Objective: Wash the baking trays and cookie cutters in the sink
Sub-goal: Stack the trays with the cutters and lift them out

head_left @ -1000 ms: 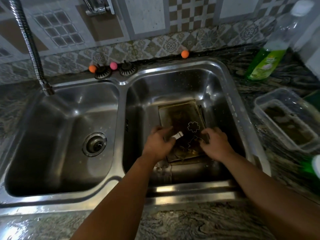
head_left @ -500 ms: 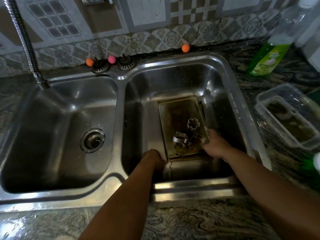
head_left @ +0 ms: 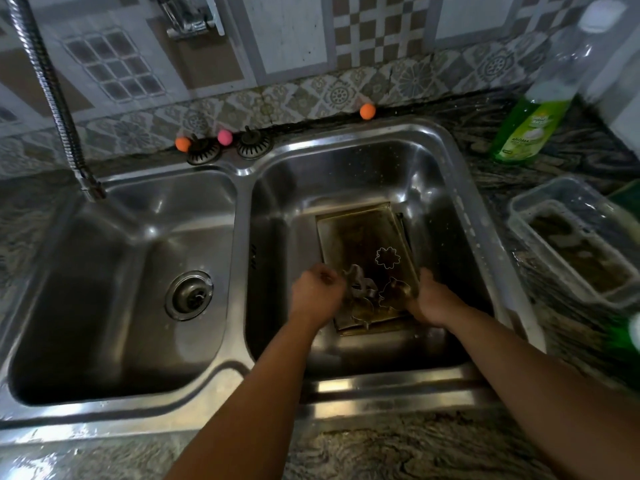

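Baking trays [head_left: 360, 233] were seen stacked flat on the floor of the right basin of the double sink [head_left: 242, 174], dark and stained, with a second tray's edge showing at the right side under the top one. Cookie cutters were lying on the top tray: a flower cutter [head_left: 388, 258] towards the far right, well apart from the hands, and a cluster of other cutters [head_left: 363, 296] at the near end.

The left hand [head_left: 317, 296] was curled at the left near edge of the tray, its fingers apparently closed on a cutter of the cluster, though the exact pinch could not be told. The right hand [head_left: 429, 299] was set at the tray's right near edge, fingers bent over the rim as if gripping it.

The trays were judged stiff sheet metal, fairly light, and likely slippery once wet and soapy; a hold by the raised rims on opposite sides would be safest. The cutters were judged thin, very light and easily bent, with narrow edges, so a pinch across the walls would suit.

A green dish soap bottle [head_left: 530, 133] was standing on the counter at the far right; on its label only "AROMA" could be partly read, the brand being too blurred. A clear plastic container [head_left: 568, 244] was lying to the right of the sink.
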